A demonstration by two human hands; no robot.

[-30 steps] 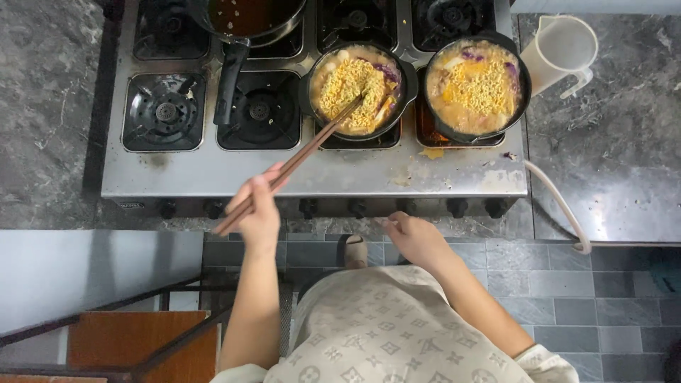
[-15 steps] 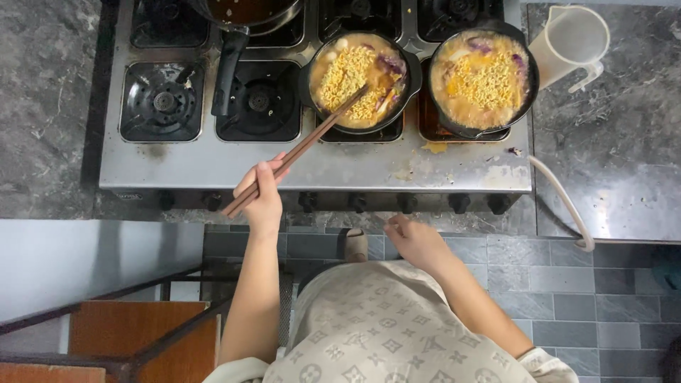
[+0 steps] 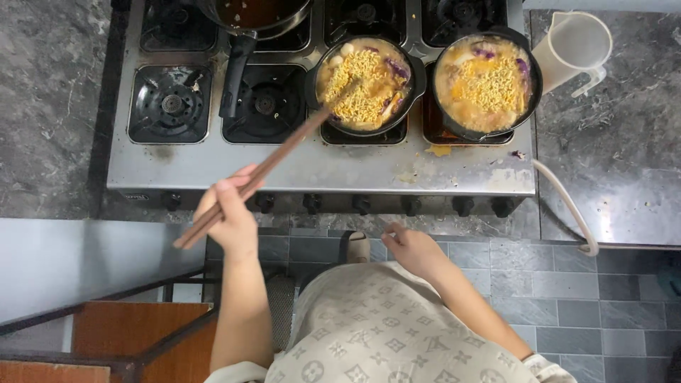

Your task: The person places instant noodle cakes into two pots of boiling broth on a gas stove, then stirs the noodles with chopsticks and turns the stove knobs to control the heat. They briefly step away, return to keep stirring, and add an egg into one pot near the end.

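Observation:
My left hand (image 3: 230, 218) grips a pair of long brown chopsticks (image 3: 284, 152), held slanted over the front of the steel gas stove (image 3: 298, 170). Their tips rest in the yellow noodles of the left black pan (image 3: 365, 85). A second black pan (image 3: 488, 84) of noodles with purple bits sits right beside it on the neighbouring burner. My right hand (image 3: 413, 248) hangs below the row of black knobs (image 3: 410, 206), fingers loosely curled, holding nothing and not touching a knob.
A dark pot with a long black handle (image 3: 237, 64) stands at the back left, above two bare burners (image 3: 170, 105). A white plastic jug (image 3: 578, 46) stands on the grey stone counter at the right. A white hose (image 3: 567, 206) runs off the stove's right side.
My left hand has slid a little to the left and down, the chopstick tips staying in the left pan. My right hand has hardly moved.

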